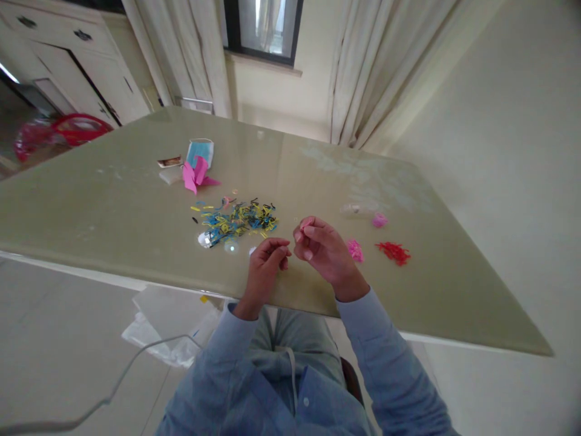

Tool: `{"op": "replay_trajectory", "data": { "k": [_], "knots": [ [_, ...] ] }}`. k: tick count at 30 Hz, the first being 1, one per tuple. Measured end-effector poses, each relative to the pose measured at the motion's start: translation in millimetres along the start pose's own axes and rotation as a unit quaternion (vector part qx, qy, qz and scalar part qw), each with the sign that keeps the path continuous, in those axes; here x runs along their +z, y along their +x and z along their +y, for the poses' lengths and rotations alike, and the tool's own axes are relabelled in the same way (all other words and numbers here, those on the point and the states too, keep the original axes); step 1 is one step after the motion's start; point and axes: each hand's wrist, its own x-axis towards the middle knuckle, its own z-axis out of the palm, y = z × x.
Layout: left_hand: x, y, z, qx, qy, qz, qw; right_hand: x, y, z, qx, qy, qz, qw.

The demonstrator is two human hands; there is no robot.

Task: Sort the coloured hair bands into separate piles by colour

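Note:
My left hand [269,261] is over the table's near edge, its fingers pinched together on something too small to make out. Close beside it on the right, my right hand [323,247] is raised with thumb and forefinger pinched; a pinkish bit seems to show at the tips, but I cannot name it. A pile of small yellow, blue and black pieces [240,219] lies beyond my left hand. To the right of my right hand are a small heap of pink pieces [355,250] and a heap of red pieces [394,252].
A clear bag [356,209] and a pink clump [380,220] lie at the right. Farther left on the table [113,212] are a blue face mask [200,151], folded pink paper [196,175] and a small wrapper [169,161]. White plastic [172,321] is below the edge.

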Motion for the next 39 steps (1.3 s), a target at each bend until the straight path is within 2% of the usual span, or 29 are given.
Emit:
{"op": "replay_trajectory", "data": {
  "k": [7,11,13,17,20,23,28,32,39],
  "knots": [
    [-1.9,0.8,-1.3,0.001,-0.011,0.007,1.000,-14.6,-31.2,-2.3,-0.006,-0.015,0.012,1.000],
    [-1.1,1.0,0.5,0.001,-0.005,0.016,1.000,-40.3,-39.9,-1.2,-0.033,-0.129,0.069,0.989],
    [-0.8,1.2,0.8,0.003,-0.004,0.015,1.000,-60.5,-44.9,-0.5,-0.063,-0.236,0.130,0.961],
    [-0.6,1.7,0.6,0.013,0.001,0.014,1.000,-104.6,-58.8,-0.8,-0.099,-0.423,0.247,0.866],
    [-0.7,1.9,0.7,0.013,0.004,0.015,1.000,-128.6,-69.6,-0.9,-0.102,-0.509,0.284,0.806],
    [-1.3,1.7,1.0,0.010,-0.003,0.015,1.000,-140.6,-74.4,1.8,-0.101,-0.548,0.289,0.779],
    [-2.1,1.5,0.2,0.008,-0.002,0.018,1.000,-146.1,-71.4,9.7,-0.102,-0.565,0.277,0.771],
    [-1.8,2.0,-0.8,0.011,-0.007,0.021,1.000,-149.9,-76.1,17.1,-0.118,-0.522,0.293,0.792],
    [-0.9,1.7,0.5,0.012,-0.007,0.023,1.000,-149.0,-102.9,26.2,-0.129,-0.435,0.337,0.825]
  ]
}}
